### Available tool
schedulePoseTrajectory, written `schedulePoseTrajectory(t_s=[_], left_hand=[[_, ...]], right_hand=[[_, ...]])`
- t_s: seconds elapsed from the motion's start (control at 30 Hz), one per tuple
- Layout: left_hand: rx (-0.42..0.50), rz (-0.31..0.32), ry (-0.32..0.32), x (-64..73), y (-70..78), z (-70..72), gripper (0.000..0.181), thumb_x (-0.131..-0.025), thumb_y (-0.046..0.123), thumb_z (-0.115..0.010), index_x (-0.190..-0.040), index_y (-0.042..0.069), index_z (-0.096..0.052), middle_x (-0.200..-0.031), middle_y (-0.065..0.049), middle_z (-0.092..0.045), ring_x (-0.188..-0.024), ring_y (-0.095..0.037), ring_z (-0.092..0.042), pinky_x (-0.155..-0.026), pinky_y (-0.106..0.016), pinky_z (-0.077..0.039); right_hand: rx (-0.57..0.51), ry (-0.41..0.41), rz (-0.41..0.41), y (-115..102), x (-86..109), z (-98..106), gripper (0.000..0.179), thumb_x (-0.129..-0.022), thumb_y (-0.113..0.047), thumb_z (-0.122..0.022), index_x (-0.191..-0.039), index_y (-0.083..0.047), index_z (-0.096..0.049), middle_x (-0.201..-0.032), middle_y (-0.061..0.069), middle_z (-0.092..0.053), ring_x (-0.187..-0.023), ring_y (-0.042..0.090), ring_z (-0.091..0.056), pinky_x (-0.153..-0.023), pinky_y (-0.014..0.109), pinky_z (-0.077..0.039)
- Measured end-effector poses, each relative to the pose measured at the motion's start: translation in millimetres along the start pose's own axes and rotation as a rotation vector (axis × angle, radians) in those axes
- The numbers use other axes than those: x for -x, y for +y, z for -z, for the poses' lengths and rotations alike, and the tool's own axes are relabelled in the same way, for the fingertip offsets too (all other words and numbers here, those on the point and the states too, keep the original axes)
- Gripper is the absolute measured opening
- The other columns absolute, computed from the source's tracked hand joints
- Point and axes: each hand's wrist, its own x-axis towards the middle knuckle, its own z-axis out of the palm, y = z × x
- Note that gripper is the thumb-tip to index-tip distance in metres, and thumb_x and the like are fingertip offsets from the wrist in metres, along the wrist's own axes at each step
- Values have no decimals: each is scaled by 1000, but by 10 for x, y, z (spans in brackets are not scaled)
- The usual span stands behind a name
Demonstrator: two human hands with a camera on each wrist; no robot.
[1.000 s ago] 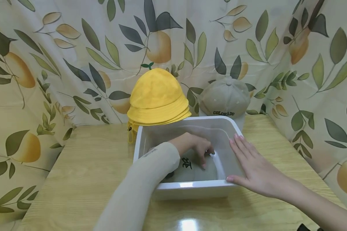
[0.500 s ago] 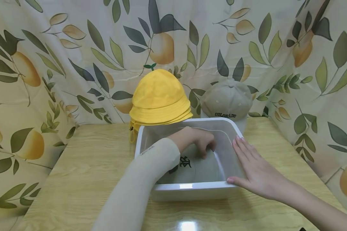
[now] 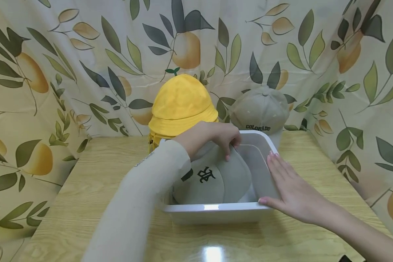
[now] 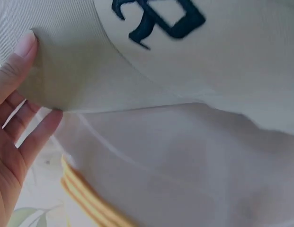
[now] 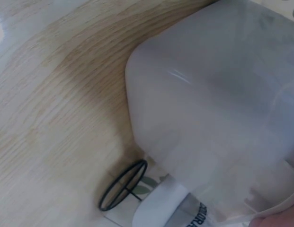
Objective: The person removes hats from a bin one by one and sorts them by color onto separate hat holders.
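Observation:
My left hand (image 3: pixel 221 136) pinches the brim of a grey-beige baseball cap (image 3: pixel 213 191) with black embroidered lettering. In the left wrist view the thumb lies on top of the brim, with fingers beneath its edge. The cap is tilted, partly raised inside a white plastic bin (image 3: pixel 222 207); my forearm and sleeve hide its left part. My right hand (image 3: pixel 293 193) rests with straight fingers along the bin's right rim, thumb at the front corner. In the right wrist view only a bit of that hand shows, beside the bin's outer wall (image 5: pixel 199 104).
Behind the bin, a yellow bucket hat (image 3: pixel 183 100) with stacked brims stands at left. A grey COLORADO cap (image 3: pixel 260 109) stands at right. The right wrist view shows a round black wire base (image 5: pixel 123 184). A patterned curtain (image 3: pixel 118 47) surrounds the wooden table (image 3: pixel 111 182).
My left hand has risen from the bin's floor toward its back rim, lifting the cap's brim upward so more of the cap shows. The right hand has stayed on the rim.

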Motion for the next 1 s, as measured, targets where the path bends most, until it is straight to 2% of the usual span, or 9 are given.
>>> schedulePoseTrajectory(t_s=[0.2, 0.4, 0.5, 0.63, 0.8, 0.9, 1.0], left_hand=[[7, -16, 14, 252, 34, 148, 28, -69, 17, -85, -82, 11, -60, -75, 3, -54, -72, -9, -47, -63, -19, -39], [38, -22, 43, 526, 17, 173, 24, -72, 18, -83, -81, 11, -62, -75, 3, -57, -70, -9, -48, -60, -19, -41], [55, -46, 100, 687, -9, 192, 23, -72, 17, -83, -83, 10, -64, -78, 2, -59, -72, -10, -50, -62, -19, -43], [72, -121, 200, 878, -42, 222, 21, -71, 13, -83, -84, 8, -66, -82, 0, -62, -77, -12, -54, -68, -21, -47], [70, -183, 305, 1058, -57, 274, 18, -71, 11, -83, -81, 9, -67, -80, 2, -63, -80, -12, -56, -73, -22, -49], [31, -240, 358, 1111, -36, 304, 17, -70, 11, -83, -78, 9, -68, -80, 3, -62, -81, -12, -54, -76, -23, -49], [2, -296, 394, 1174, 11, 352, 16, -71, 9, -82, -78, 9, -68, -80, 1, -62, -82, -13, -54, -77, -26, -49]], right_hand=[[3, 16, 4, -4, -13, 7, 100, -85, -56, -59, -147, 9, -14, -152, 29, -18, -145, 32, -6, -113, 19, 8], [21, -2, 3, -10, 8, 12, 100, -85, -56, -58, -147, 9, -13, -153, 29, -16, -145, 32, -4, -113, 19, 10], [28, 5, 11, -8, 6, 9, 100, -86, -56, -58, -147, 9, -13, -152, 29, -16, -146, 30, -3, -113, 19, 9], [31, 2, 11, -1, 15, -3, 100, -86, -57, -57, -147, 9, -13, -152, 30, -17, -146, 31, -4, -113, 20, 9], [1, -42, -18, 3, -2, 25, 100, -85, -55, -59, -147, 9, -12, -153, 29, -14, -145, 34, -6, -112, 19, 10], [-60, -99, -59, 9, -8, 77, 102, -85, -54, -60, -148, 7, -8, -154, 28, -9, -144, 37, -5, -113, 22, 10], [-217, -157, -108, 23, -88, 174, 104, -85, -50, -64, -149, 4, -3, -155, 27, -3, -143, 41, -3, -116, 37, 5]])
